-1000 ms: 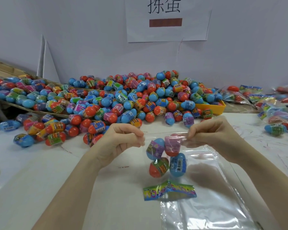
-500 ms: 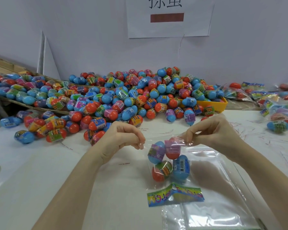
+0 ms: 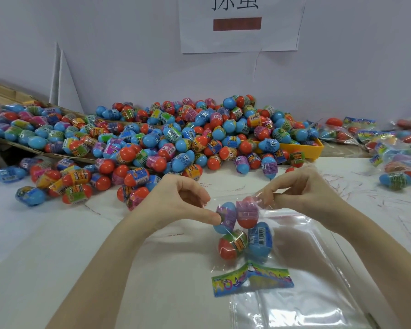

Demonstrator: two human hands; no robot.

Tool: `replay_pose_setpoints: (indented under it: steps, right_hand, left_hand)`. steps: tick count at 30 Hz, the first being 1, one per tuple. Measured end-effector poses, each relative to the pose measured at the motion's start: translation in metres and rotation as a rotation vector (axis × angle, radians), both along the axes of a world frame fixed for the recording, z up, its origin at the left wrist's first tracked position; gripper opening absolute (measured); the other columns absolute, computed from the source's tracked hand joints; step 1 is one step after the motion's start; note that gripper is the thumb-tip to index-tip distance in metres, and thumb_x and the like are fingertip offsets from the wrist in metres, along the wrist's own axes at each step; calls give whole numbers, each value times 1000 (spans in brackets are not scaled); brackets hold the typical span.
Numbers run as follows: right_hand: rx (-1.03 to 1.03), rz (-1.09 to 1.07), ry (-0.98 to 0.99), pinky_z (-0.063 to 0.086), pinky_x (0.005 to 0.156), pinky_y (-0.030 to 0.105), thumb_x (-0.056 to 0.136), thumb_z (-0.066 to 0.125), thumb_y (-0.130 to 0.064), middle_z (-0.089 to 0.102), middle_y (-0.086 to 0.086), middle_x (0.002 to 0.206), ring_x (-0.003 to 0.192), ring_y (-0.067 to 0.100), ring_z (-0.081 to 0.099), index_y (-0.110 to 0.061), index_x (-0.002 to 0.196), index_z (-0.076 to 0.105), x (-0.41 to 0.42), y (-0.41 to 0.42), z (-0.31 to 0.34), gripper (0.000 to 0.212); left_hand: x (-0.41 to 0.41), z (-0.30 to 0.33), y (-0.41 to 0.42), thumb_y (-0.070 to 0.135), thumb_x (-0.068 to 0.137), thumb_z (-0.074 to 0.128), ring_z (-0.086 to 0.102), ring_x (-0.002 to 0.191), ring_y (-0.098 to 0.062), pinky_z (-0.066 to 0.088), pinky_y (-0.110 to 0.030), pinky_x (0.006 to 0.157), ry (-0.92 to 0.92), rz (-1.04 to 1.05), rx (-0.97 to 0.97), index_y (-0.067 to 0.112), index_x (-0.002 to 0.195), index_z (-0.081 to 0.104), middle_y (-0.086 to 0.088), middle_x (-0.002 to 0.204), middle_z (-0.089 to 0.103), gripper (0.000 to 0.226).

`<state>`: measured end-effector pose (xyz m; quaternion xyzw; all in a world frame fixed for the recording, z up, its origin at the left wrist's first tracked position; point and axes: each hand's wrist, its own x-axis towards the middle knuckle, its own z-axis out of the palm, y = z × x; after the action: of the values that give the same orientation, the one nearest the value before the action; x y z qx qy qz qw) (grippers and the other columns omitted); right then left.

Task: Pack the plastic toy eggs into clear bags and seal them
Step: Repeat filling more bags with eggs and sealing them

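Hanging between hands (image 3: 233, 205) — egg-filled bag (image 3: 243, 230)

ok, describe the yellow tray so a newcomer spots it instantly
Start at the paper sign on the back wall and drop to the big egg pile. At the pile's right end sits the yellow tray, half buried under eggs: the only solid yellow, straight-edged thing among round blue and red shapes.

Your clear bag (image 3: 266, 236) holds blue and orange-red eggs (image 3: 259, 241) banded with purple, green and barcode labels, above a rainbow-printed card (image 3: 252, 280). The heap (image 3: 166, 141) behind repeats those colours beside a yellow tray (image 3: 304, 148).
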<state>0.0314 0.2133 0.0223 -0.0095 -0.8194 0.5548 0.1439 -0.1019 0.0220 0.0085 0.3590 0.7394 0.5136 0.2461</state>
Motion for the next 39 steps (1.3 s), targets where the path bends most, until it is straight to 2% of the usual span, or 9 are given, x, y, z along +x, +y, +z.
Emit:
replay_pose_setpoints:
  steps: [3,8,12,16,21,26,31,35,39]
  right_hand:
    - [1,76,-75,54,63,19,67,68,12,73,9,82,80,19,70,-16,53,70,1,3,1,32]
    - [-14,188,-233,51,70,17,57,51,-1,72,-3,96,93,11,67,-17,58,72,8,14,8,27]
    - [2,-12,-29,51,70,14,63,67,-26,73,-5,91,84,11,68,-20,69,72,7,8,14,10]
    - [152,35,-216,54,67,18,46,72,-64,71,-9,87,79,3,67,-35,94,62,-5,-18,6,58]
    - [125,145,-298,52,58,17,46,75,-50,73,-6,79,72,9,69,-25,79,71,-7,-21,2,42]
    - [19,152,-170,49,54,13,50,78,-34,73,-3,75,67,8,68,-28,70,75,-5,-22,2,21]
    - [-37,270,-206,52,62,17,55,87,-27,73,1,84,77,12,69,-25,82,76,-2,-12,8,28]
    - [-207,376,-218,54,70,24,62,80,-26,73,1,85,81,14,67,-26,89,75,2,-1,8,28]
    - [-143,387,-276,53,65,22,72,67,-15,73,0,84,77,12,67,-26,91,75,3,1,7,24]
  left_hand:
    - [3,0,1,37,26,84,61,57,-6,52,-16,59,-8,-22,2,25,55,70,3,60,67,35]
    - [5,-1,1,33,28,85,61,56,-6,51,-14,57,-7,-34,21,23,54,69,3,59,66,33]
    - [5,1,0,31,29,85,61,55,-6,49,-14,55,-1,-31,32,22,54,68,3,59,66,31]
    - [8,2,1,25,32,85,60,54,-7,49,-15,54,11,-57,66,21,54,67,3,59,65,28]
    - [11,5,1,31,34,84,63,60,-9,52,-18,60,5,-77,113,24,62,68,3,65,67,33]
    - [18,3,7,53,46,70,67,71,-4,52,-14,61,-49,-94,26,29,98,64,10,79,72,58]
    - [17,8,2,42,56,70,66,60,-7,49,-14,54,-138,-204,28,18,70,76,0,69,73,29]
    - [11,8,-2,33,70,77,66,60,-7,49,-14,52,-173,-203,107,21,68,77,-1,71,73,12]
    - [10,5,-2,35,71,71,68,60,-8,50,-14,52,-177,-210,67,22,76,77,0,73,74,15]
